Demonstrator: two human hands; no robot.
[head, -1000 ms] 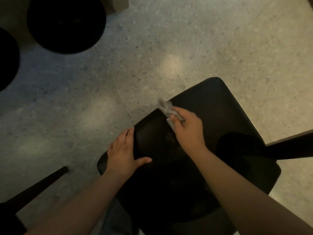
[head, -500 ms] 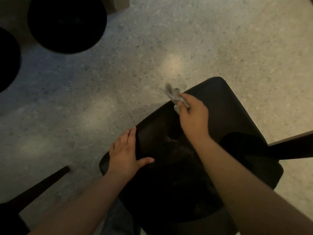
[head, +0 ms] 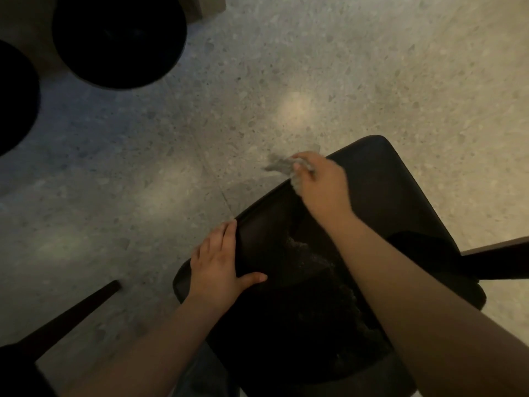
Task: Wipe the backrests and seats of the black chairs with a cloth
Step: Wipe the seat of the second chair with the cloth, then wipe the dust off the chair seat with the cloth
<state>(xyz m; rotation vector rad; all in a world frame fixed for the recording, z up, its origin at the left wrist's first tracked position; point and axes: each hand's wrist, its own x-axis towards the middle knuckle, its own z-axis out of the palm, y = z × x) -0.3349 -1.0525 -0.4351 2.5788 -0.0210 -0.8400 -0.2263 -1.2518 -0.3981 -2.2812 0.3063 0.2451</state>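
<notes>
The right-hand grip [head: 323, 181] is pinching a small grey cloth [head: 279, 166] at the upper edge of the black chair [head: 386, 196], right of centre in the frame, with its fingers curled round the bunched fabric. The cloth is sticking out to the upper left of that grip. Most of it is hanging past the chair's rim over the speckled floor [head: 257, 81], so little fabric is likely touching the black surface. The stroke is risking running off the edge and leaving the pale gritty patch [head: 309, 253] at mid-panel unwiped. The pinch is looking light, though blur is making that hard to judge, so the cloth could slip free. The left-hand grip [head: 217, 265] is lying flat, fingers straight, on the chair's left rim, bracing it; should that pressure ease, the chair could skid.
</notes>
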